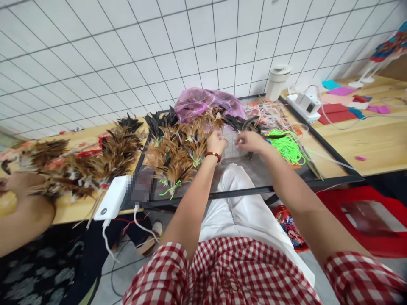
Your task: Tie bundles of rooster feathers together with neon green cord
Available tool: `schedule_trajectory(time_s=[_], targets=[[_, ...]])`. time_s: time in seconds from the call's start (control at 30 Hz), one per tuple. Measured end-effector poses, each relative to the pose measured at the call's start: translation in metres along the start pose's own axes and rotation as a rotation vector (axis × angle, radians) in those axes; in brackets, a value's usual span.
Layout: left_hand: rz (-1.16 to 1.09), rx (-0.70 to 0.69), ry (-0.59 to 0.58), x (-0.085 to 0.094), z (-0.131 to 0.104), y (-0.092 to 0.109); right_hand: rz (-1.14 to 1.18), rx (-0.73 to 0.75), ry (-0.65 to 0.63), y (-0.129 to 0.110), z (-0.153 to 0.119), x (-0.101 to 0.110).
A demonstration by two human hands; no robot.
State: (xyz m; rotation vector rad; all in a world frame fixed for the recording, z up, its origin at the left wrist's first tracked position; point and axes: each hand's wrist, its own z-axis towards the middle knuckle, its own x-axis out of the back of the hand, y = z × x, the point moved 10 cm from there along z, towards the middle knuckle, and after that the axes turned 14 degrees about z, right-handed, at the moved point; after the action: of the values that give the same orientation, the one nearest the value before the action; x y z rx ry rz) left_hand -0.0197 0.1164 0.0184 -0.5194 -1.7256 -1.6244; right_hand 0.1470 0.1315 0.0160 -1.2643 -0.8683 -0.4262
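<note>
A black-framed glass table (260, 173) is filling the middle; brown feather bundles (178, 152) are covering its left half, a pink plastic bag (203, 101) lying behind them, green cords (287, 146) lying at right. Beside the bundles the left hand (217, 143) is appearing half-closed, the right hand (250, 140) likewise; whether either is gripping anything, I cannot tell

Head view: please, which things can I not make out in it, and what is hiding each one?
Head view, right hand: anything between its fingers is too small and blurred.
Head view, left hand: too small to tell whether its fingertips hold anything.
Head view, dark device: blocky pixels cover its top.
Head view, co-worker's arm: cut off by the left edge.
</note>
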Motion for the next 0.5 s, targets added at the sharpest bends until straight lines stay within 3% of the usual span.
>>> schedule_trajectory(time_s=[0.1, 0.23, 0.37, 0.5], targets=[[0.280, -0.253, 0.055, 0.003, 0.002, 0.024, -0.276, 0.001, -0.057, -0.015, -0.004, -0.013], [0.508, -0.562, 0.060, -0.014, -0.022, 0.054, -0.358, 0.075, 0.129, -0.033, -0.012, 0.006], [0.496, -0.550, -0.026, -0.026, -0.034, 0.047, -0.313, 0.200, 0.194, -0.044, -0.019, 0.009], [0.293, -0.497, 0.003, -0.017, -0.027, 0.036, -0.202, 0.329, 0.211, -0.052, -0.014, 0.020]])
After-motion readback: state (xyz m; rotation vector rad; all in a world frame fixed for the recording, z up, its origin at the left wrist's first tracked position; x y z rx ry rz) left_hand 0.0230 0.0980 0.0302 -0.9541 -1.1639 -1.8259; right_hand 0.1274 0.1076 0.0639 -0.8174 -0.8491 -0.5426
